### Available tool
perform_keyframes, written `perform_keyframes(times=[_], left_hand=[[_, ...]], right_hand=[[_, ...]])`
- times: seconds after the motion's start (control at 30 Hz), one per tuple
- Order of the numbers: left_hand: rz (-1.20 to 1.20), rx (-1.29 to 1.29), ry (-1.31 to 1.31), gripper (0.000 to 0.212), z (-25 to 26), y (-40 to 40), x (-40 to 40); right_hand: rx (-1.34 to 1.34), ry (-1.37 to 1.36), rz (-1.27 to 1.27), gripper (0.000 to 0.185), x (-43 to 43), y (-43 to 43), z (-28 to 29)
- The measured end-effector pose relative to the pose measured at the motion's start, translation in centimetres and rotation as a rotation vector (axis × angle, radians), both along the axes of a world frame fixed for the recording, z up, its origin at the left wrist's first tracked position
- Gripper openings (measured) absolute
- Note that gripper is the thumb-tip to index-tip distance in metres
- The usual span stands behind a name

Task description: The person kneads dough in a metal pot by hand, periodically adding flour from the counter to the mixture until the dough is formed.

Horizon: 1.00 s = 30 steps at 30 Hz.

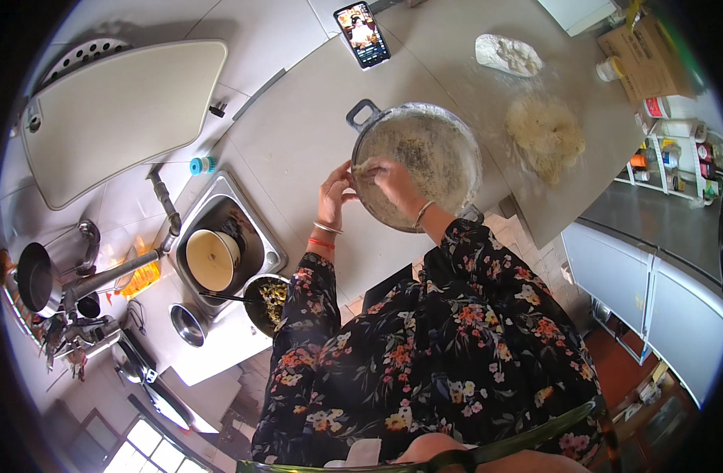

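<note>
A wide metal pot point(423, 127) with two loop handles stands on the counter before me. Pale, floury residue coats its inside, with a dark patch on the bottom. My left hand point(333, 198) holds the pot's left rim from outside. Inside the pot, my right hand point(394, 184) has its fingers bunched at the left wall, pinching a small pale lump point(368, 168) that looks like dough. To the right of the pot, a sticky mass of dough point(545, 137) lies straight on the counter. Beyond it is an open bag of flour point(508, 55), with flour dusted around.
A lit phone point(362, 35) leans at the counter's back. Leftward are a sink point(255, 219) holding a cream-coloured pot point(211, 257), a pan of food point(274, 301), a steel bowl point(188, 324) and a cutting board point(125, 118). A cardboard box point(645, 56) stands far right.
</note>
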<state>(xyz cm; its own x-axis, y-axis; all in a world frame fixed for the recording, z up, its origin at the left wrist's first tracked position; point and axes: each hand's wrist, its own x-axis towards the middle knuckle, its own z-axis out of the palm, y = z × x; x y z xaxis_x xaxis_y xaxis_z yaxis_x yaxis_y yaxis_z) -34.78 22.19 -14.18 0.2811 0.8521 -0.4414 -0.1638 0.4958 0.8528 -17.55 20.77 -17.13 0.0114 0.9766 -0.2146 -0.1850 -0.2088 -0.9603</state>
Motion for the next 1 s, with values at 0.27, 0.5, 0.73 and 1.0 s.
perform_keyframes(times=[0.27, 0.5, 0.73, 1.0], left_hand=[[0.111, 0.404, 0.559, 0.021, -0.5, 5.7, 1.7], [-0.231, 0.612, 0.836, 0.016, 0.6, 9.0, 9.1], [-0.190, 0.651, 0.751, 0.013, 0.8, 8.2, 14.7], [-0.138, 0.723, 0.748, 0.015, 1.0, 7.8, 15.8]], right_hand=[[-0.025, -0.273, -0.041, 0.021, 2.3, 0.6, 2.8], [0.181, -0.426, -0.185, 0.025, 3.5, 3.3, 3.0], [0.329, -0.353, -0.063, 0.012, 8.2, 1.1, 3.1], [0.386, -0.367, 0.295, 0.009, 9.2, -2.0, 2.3]])
